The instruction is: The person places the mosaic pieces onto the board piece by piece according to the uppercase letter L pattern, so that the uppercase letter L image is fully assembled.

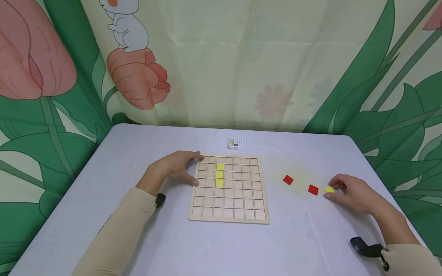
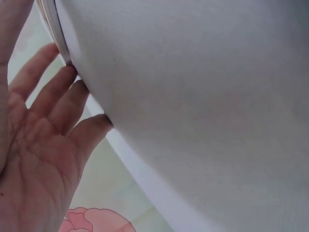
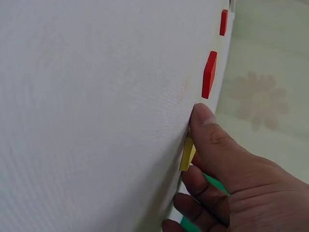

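Observation:
A square wooden grid board (image 1: 228, 221) lies on the table, with several yellow tiles (image 1: 219, 174) in one column of its upper part. My left hand (image 1: 176, 165) rests at the board's left edge, thumb and fingers spread apart and touching the rim. To the right of the board, my right hand (image 1: 355, 191) has its thumb and fingers around a loose yellow tile (image 3: 187, 153), pinching it at the table surface. Two red tiles lie nearby: one red tile (image 1: 313, 189) just left of that hand, another red tile (image 1: 288, 179) nearer the board.
Behind the board lies a small printed card (image 1: 235, 143) showing a grid with coloured cells. A white cloth (image 1: 155, 237) covers the table, and a patterned curtain (image 1: 221, 76) hangs behind it.

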`<state>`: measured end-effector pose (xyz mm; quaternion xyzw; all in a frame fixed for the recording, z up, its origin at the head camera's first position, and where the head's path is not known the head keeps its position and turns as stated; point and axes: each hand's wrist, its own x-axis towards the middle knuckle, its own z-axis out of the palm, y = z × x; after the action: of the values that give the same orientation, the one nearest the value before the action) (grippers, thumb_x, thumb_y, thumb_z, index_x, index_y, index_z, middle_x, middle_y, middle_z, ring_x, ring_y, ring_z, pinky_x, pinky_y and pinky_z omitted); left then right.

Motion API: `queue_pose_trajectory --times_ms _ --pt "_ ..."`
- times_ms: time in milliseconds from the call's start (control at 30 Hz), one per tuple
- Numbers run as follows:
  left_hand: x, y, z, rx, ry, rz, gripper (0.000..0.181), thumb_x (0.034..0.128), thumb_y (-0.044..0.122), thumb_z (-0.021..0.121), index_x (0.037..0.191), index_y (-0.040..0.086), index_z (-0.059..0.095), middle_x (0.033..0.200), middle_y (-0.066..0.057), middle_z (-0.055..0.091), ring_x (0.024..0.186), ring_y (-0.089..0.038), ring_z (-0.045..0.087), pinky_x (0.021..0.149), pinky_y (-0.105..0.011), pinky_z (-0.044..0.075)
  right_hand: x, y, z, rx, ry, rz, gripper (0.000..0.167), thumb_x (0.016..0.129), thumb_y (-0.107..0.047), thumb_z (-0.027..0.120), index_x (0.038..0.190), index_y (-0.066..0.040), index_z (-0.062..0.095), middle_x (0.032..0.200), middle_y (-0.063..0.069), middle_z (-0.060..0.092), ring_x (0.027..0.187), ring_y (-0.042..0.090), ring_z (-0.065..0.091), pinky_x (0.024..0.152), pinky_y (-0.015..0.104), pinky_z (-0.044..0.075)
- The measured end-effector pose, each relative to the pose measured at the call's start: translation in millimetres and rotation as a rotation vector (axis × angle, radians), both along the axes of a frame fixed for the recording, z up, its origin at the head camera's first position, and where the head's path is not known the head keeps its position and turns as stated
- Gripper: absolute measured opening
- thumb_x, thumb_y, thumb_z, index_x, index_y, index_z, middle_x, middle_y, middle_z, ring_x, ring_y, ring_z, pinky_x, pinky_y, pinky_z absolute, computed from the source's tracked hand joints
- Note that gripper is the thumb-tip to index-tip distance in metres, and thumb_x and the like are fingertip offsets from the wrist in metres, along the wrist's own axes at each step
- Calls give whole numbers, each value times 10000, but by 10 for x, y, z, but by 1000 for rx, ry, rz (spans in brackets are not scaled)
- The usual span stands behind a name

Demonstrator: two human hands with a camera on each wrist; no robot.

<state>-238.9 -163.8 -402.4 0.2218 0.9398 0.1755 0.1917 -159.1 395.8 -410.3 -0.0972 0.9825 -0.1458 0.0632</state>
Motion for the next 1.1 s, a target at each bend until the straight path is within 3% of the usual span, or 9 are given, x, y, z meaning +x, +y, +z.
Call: queue_pose_trajectory --times_ms 233,433,533,667,733,867,1100 --pt "4 3 -4 0 -3 9 1026 690 520 929 1556 235 457 1682 -31 306 1544 -307 298 1247 -508 284 1 0 -31 -14 14 43 361 859 -285 839 1091 -56 686 1011 54 667 974 289 593 860 487 573" --pt "29 8 27 5 -2 14 1018 697 507 930 1555 228 459 1679 -29 316 1541 -303 305 1245 -505 288 19 -33 -25 -50 26 70 308 882 -218 816 1115 -55 697 1120 152 671 1062 382 603 937 626 543" --pt "36 9 34 6 -2 11 1011 703 499 929 1555 225 459 1680 -27 312 1541 -304 304 1245 -506 288 34 -54 -25 -58 25 71 299 888 -203 809 1122 -57 692 1142 170 664 1074 398 600 940 638 537" --pt "31 13 22 13 3 5 1010 705 503 927 1555 222 460 1678 -26 316 1543 -304 300 1248 -504 281 47 -69 -11 -60 28 69 312 892 -184 807 1149 -74 669 1140 138 664 1059 357 608 903 544 586" --pt "28 16 14 17 4 0 1011 703 505 927 1554 219 462 1679 -30 312 1544 -304 297 1250 -505 278 51 -74 4 -73 31 66 327 901 -170 797 1180 -74 657 1150 125 663 1057 337 613 863 402 612" --pt "25 15 -8 11 4 0 1015 701 508 926 1556 222 459 1686 -30 294 1547 -305 292 1249 -508 279 52 -95 39 -110 60 73 357 922 -157 777 1240 -58 647 1175 123 665 1055 314 618 789 175 556" --pt "37 9 7 12 -8 19 1011 707 494 928 1561 236 452 1684 -21 304 1549 -306 286 1246 -516 282 29 -170 89 -146 204 123 344 912 -163 792 1223 -52 697 1129 103 714 984 305 657 726 195 576"
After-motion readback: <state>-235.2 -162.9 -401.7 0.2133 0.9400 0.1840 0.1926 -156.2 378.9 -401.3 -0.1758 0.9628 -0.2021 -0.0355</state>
